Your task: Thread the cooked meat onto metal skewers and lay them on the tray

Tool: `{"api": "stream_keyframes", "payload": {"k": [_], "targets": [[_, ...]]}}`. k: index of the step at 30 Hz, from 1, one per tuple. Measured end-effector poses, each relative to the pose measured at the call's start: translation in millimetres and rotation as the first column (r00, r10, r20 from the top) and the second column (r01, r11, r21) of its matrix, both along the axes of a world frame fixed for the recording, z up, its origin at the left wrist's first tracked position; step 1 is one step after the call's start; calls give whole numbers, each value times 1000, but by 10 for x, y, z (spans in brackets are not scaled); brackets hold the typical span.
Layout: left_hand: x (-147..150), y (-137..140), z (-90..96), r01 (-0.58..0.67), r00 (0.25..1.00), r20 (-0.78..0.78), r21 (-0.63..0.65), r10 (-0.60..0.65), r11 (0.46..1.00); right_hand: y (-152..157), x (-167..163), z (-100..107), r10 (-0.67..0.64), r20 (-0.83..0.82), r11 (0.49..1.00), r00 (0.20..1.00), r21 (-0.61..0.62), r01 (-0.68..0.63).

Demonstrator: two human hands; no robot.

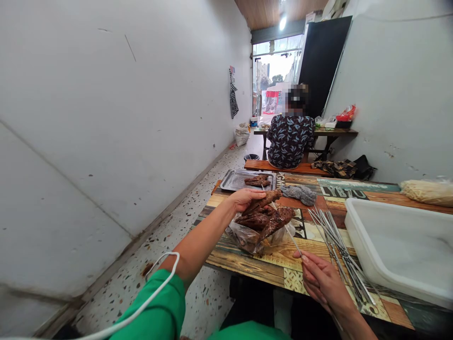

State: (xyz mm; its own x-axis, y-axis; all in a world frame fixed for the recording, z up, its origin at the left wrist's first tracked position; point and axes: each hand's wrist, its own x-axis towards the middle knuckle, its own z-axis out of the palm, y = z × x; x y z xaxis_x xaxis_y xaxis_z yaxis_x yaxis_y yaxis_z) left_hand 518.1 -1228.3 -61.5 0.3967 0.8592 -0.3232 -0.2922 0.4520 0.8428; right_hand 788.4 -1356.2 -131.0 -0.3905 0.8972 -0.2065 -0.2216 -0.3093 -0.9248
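My left hand (pixel 247 199) is closed around a long, dark brown piece of cooked meat (pixel 264 200). In my right hand (pixel 323 278), the fingers pinch the lower end of a thin metal skewer (pixel 293 239). The skewer runs up and left through a second glossy brown meat piece (pixel 279 223), and its tip seems to emerge by the piece in my left hand. Beneath both hangs a clear plastic bag (pixel 244 236) on the table, holding more dark meat (pixel 253 220). The exact bone or cut of the meat cannot be made out.
Loose metal skewers (pixel 341 250) lie beside a white plastic tub (pixel 368 255). Behind the bag are a metal tray (pixel 231 180) with skewered meat (pixel 257 181) and a grey cloth (pixel 299 193). Further off, a person (pixel 290 137) sits at another table.
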Motion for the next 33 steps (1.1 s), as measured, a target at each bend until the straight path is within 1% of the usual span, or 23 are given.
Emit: {"api": "stream_keyframes", "payload": {"k": [3,9,14,24,30,33], "targets": [[2,-6,-1,-12,1000,7,-2,12,1000,12,-12,-13,5,8,1000,1000,3,-5],[17,-11,10,-102,995,15,3,102,995,9,-9,37,-12,34,1000,999,4,12],[30,-36,28,-99,995,17,-6,99,995,-14,-1,68,-15,-8,1000,1000,5,15],[53,-64,83,-116,993,-13,-9,116,993,73,19,-61,12,-2,1000,1000,4,-12],[36,-51,67,-118,993,20,-18,118,993,112,83,-73,111,-87,994,990,-13,-113],[21,-46,57,-110,993,45,7,110,994,87,97,-76,72,-65,997,995,12,-71]]}}
